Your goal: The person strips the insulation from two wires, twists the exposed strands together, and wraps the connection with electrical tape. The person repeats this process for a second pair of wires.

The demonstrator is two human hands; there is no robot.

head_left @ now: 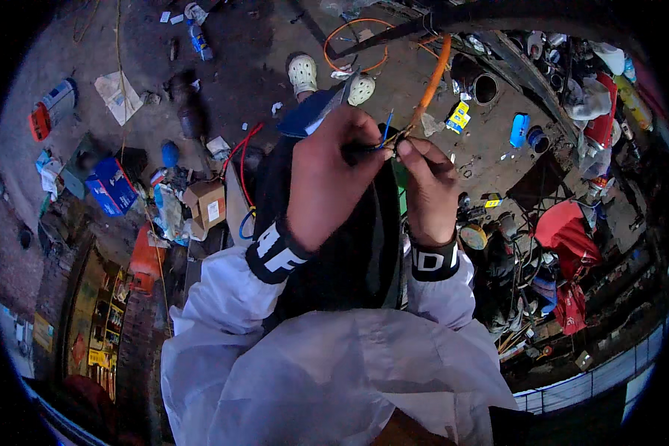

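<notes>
Pinching orange cable [432, 82] with fingers [407, 146].

Packaging's scattered all over the floor: a blue rectangular box [112, 185] on the left, a brown cardboard box [206, 205] with a white label just right of it, a small yellow-and-blue packet [459, 117] upper right, and yellow-labelled packages on the shelf [104, 316] lower left.
</notes>
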